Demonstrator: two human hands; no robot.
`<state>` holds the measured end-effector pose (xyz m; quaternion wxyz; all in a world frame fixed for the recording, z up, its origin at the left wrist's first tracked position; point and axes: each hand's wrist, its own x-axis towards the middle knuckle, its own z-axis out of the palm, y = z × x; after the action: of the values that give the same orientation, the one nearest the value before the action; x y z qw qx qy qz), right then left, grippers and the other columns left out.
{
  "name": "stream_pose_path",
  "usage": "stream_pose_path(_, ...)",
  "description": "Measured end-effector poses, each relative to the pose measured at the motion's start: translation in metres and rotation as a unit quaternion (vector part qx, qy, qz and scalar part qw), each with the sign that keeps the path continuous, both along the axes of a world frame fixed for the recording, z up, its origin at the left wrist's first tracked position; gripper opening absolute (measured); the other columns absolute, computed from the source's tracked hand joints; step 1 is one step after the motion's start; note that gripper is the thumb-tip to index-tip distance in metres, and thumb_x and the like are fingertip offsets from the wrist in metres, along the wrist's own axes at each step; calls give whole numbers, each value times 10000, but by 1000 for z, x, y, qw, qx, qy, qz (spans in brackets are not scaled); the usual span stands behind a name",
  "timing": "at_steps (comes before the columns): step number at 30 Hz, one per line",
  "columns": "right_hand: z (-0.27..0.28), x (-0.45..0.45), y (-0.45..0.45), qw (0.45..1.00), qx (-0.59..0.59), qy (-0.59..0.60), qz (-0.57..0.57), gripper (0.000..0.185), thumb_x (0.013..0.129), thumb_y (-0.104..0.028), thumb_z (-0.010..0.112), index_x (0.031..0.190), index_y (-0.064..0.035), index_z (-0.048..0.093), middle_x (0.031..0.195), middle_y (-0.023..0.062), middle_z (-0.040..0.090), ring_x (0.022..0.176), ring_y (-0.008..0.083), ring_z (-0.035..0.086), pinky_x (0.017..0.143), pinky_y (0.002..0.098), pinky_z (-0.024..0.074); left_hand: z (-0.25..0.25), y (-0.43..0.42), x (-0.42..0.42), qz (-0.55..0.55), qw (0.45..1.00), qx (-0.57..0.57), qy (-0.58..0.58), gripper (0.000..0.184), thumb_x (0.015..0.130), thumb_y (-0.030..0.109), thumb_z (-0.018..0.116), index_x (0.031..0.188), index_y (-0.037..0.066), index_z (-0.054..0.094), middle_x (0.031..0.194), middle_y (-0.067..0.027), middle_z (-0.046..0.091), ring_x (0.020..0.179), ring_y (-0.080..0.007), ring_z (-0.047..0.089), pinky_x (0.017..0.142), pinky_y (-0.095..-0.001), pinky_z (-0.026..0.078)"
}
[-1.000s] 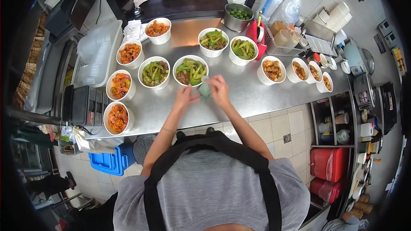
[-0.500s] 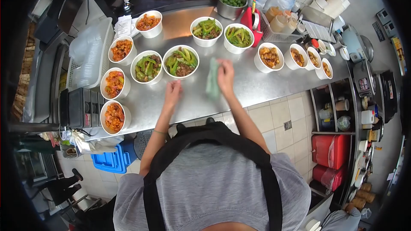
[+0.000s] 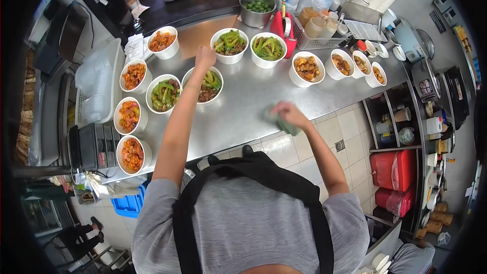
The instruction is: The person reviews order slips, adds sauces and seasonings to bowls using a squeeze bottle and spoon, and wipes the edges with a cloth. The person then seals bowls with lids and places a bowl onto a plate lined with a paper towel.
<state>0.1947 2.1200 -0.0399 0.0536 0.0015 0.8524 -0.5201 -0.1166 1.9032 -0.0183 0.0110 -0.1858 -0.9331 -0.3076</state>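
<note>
My left hand (image 3: 205, 58) reaches over the steel counter (image 3: 238, 116), its fingers closed beside the rim of a back bowl of green peppers and meat (image 3: 230, 45). Whether it grips anything is hidden. Under my left wrist sits another green pepper bowl (image 3: 211, 87), partly covered. My right hand (image 3: 290, 113), blurred, holds a green cloth (image 3: 288, 127) at the counter's front edge. Two more pepper bowls (image 3: 164, 94) (image 3: 268, 49) stand nearby. Several bowls of reddish-orange food (image 3: 133, 154) line the left side, and several bowls of brown food (image 3: 307, 69) stand at the right.
A metal pot of green fruit (image 3: 257, 10) and a red holder (image 3: 283, 33) stand at the back. Right of them is a basket of bottles (image 3: 317, 42). A white basket of plastic lids (image 3: 115, 66) is at the left. Other people show at the lower edges.
My left hand has moved forward, over the near pepper bowl to the back one. My right hand has drawn the green cloth back and right to the counter's front edge. The view has shifted.
</note>
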Motion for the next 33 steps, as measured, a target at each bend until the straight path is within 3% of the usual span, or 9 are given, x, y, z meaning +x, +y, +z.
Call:
stream_pose_path(2, 16, -35, 11, 969, -128, -1, -210, 361, 683, 40, 427, 975, -29, 628, 958, 119, 612, 908, 186, 557, 827, 285, 423, -2, 15, -12, 45, 996, -30, -70, 239, 787, 130, 542, 976, 2, 613, 1011, -248, 586, 940, -390, 567, 792, -442, 461)
stream_pose_path(4, 11, -76, 16, 960, 3, 143, -239, 393, 711, 25, 418, 1054, -35, 600, 1005, 142, 607, 951, 218, 556, 857, 294, 414, 1, 23, -14, 75, 993, -41, -85, 247, 783, 129, 534, 981, 7, 617, 1028, -245, 584, 982, -389, 556, 815, -432, 460)
stream_pose_path(9, -1, -149, 10, 963, 107, 122, -215, 452, 715, 27, 420, 1135, -53, 569, 1107, 192, 573, 1065, 283, 529, 933, 321, 377, 1, 11, -36, 25, 986, -109, -121, 260, 761, 157, 559, 995, 86, 646, 1016, -199, 608, 962, -331, 585, 816, -416, 465)
stream_pose_path(16, 22, -176, 13, 957, 35, 106, -268, 419, 754, -48, 505, 1158, -137, 572, 1133, 159, 573, 1090, 281, 522, 916, 337, 395, 15, 15, -17, -131, 982, -77, -115, 264, 759, 216, 596, 1015, 192, 655, 993, -130, 634, 909, -281, 612, 790, -382, 476)
stream_pose_path(17, 18, -176, 15, 955, 61, 175, -231, 363, 748, -64, 554, 1101, -132, 608, 1082, 137, 601, 1033, 276, 554, 880, 343, 420, 12, 23, -15, -139, 973, -32, -184, 275, 769, 225, 596, 1040, 206, 645, 988, -109, 640, 889, -268, 618, 782, -368, 478)
stream_pose_path(21, 21, -149, 19, 933, 178, 276, -146, 255, 709, 23, 553, 918, -86, 653, 896, 119, 632, 894, 268, 596, 821, 344, 445, 14, 43, 2, -174, 975, -100, -97, 274, 804, 194, 557, 1064, 224, 635, 1005, -74, 640, 906, -232, 614, 785, -357, 477)
stream_pose_path(25, 31, -121, 30, 968, 85, 162, -172, 247, 690, 83, 475, 781, -62, 653, 867, 131, 614, 859, 289, 589, 782, 368, 462, 19, 45, 4, -159, 973, -124, -109, 278, 811, 201, 546, 1072, 247, 630, 1026, -70, 632, 953, -233, 596, 815, -368, 467)
stream_pose_path(28, 25, -126, 6, 949, 67, 233, -201, 265, 689, 83, 447, 779, -64, 649, 847, 122, 615, 868, 281, 593, 795, 356, 459, 3, 50, -4, -174, 972, -133, -83, 277, 815, 210, 541, 1073, 263, 626, 1046, -64, 626, 983, -241, 583, 834, -378, 459)
stream_pose_path(33, 14, -122, 16, 961, 70, 189, -192, 270, 711, 53, 458, 822, -84, 663, 854, 108, 623, 846, 276, 591, 776, 340, 449, -5, 49, -9, -182, 973, -128, -69, 270, 819, 217, 537, 1066, 276, 628, 1059, -67, 620, 1005, -251, 573, 841, -388, 455)
